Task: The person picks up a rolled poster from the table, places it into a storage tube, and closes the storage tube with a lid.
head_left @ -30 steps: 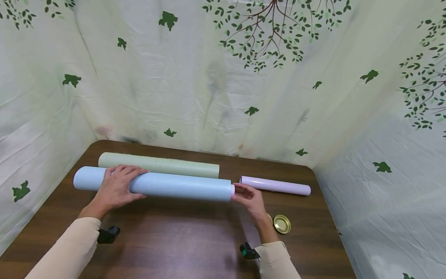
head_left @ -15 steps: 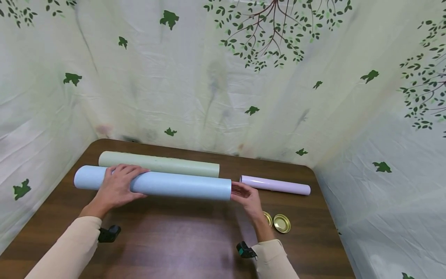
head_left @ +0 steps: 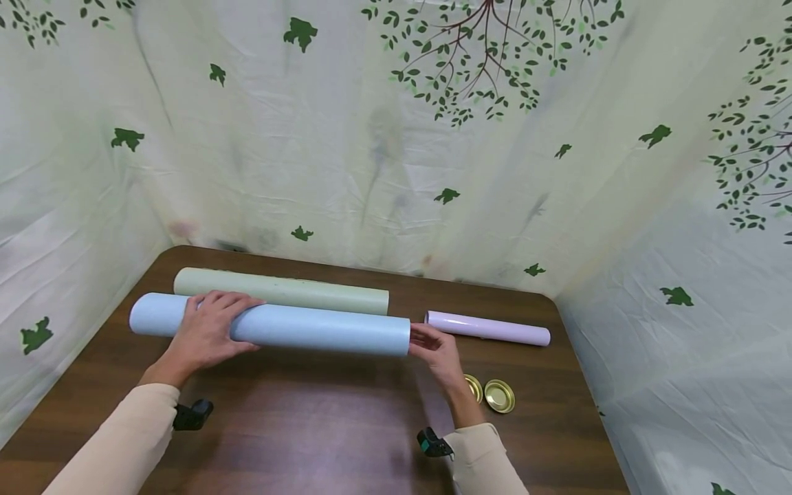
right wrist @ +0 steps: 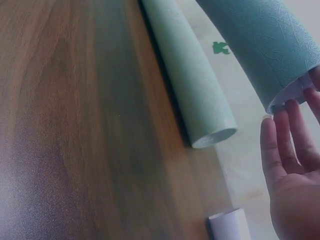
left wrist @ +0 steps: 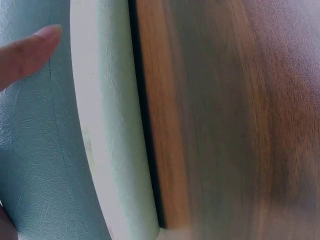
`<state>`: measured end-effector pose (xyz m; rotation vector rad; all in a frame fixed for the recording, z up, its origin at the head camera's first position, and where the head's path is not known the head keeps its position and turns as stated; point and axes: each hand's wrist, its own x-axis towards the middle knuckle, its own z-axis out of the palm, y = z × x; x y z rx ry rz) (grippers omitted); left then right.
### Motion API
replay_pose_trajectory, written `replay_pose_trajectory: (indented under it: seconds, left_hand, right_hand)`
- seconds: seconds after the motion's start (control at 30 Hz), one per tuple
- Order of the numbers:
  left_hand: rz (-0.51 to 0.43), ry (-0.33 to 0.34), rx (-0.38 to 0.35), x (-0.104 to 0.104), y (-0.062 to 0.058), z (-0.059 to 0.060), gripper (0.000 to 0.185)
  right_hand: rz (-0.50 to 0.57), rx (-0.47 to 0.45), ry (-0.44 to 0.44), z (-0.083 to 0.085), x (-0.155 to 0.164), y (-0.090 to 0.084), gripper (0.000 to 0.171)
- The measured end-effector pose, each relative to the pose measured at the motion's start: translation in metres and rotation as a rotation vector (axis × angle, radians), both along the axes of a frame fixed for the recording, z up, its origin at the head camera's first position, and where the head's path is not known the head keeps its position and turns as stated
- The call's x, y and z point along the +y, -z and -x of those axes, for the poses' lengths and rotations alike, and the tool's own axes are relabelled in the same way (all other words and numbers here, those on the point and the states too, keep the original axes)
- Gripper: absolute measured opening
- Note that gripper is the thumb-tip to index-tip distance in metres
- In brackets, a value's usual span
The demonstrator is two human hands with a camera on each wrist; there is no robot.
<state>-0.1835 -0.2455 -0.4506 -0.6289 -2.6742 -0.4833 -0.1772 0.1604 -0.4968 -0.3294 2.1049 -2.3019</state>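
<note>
One blue tube [head_left: 328, 331] | left hand [head_left: 212, 331]: gripping it from above | right hand [head_left: 438, 350]: unclenched, fingers extended at its rim

The green tube [right wrist: 187, 70] is laid on the wooden table [right wrist: 65, 120] with its open end exposed, and past that end, lower in view, a pale lilac tube [right wrist: 230, 225] is only partly shown. To the right of the green tube, a blue tube [right wrist: 262, 47] is held at a slant, its pale-lined mouth touched at the rim by extended fingers of the right hand [right wrist: 295, 172]. Between the green tube and the blue one, white cloth [right wrist: 245, 155] printed with a green leaf [right wrist: 220, 47] is seen.
</note>
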Motion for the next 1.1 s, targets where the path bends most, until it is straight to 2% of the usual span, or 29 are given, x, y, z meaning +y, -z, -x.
replay_pose_trajectory:
  seconds: [0.33, 0.53, 0.97, 1.1]
  left_hand:
    - [0.008, -0.007, -0.017, -0.002, 0.0, -0.001, 0.074]
    - [0.005, -0.004, -0.007, -0.003, 0.002, -0.002, 0.074]
    - [0.018, 0.0, 0.0, -0.003, 0.001, -0.001, 0.074]
    - [0.025, 0.001, -0.002, -0.003, 0.001, -0.001, 0.074]
  right_hand:
    - [-0.023, -0.044, 0.043, -0.003, 0.001, 0.001, 0.035]
    - [-0.006, -0.024, 0.06, -0.006, 0.011, 0.001, 0.036]
    - [0.006, 0.054, 0.179, -0.024, 0.066, 0.014, 0.041]
    - [-0.1, 0.081, 0.19, -0.032, 0.084, 0.017, 0.042]
